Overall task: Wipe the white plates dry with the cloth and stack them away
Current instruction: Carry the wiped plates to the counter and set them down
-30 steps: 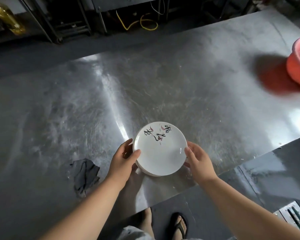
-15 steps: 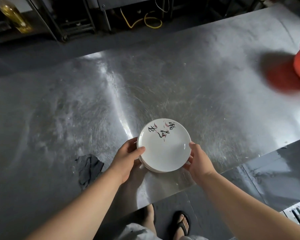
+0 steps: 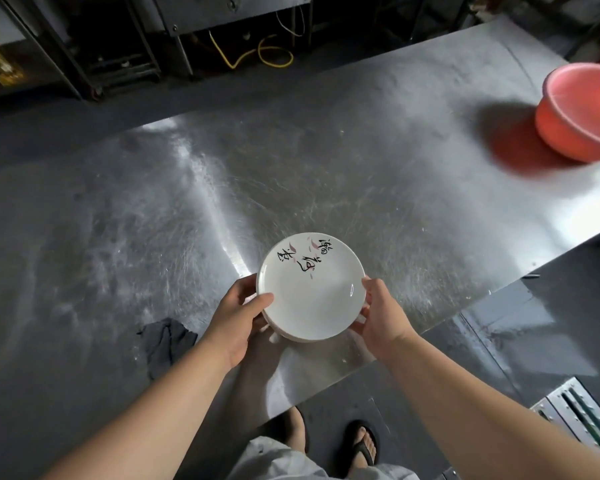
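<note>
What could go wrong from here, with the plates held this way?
The left hand and right hand grip the stack of plates only by its rim. The lower plates sit slightly offset, so one might slide out. The stack is near the front edge of the table, where sandalled feet stand; a dropped plate could break there.

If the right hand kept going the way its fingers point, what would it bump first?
The stack of white plates, which the right hand grips at the rim; beyond that, probably just the steel table.
</note>
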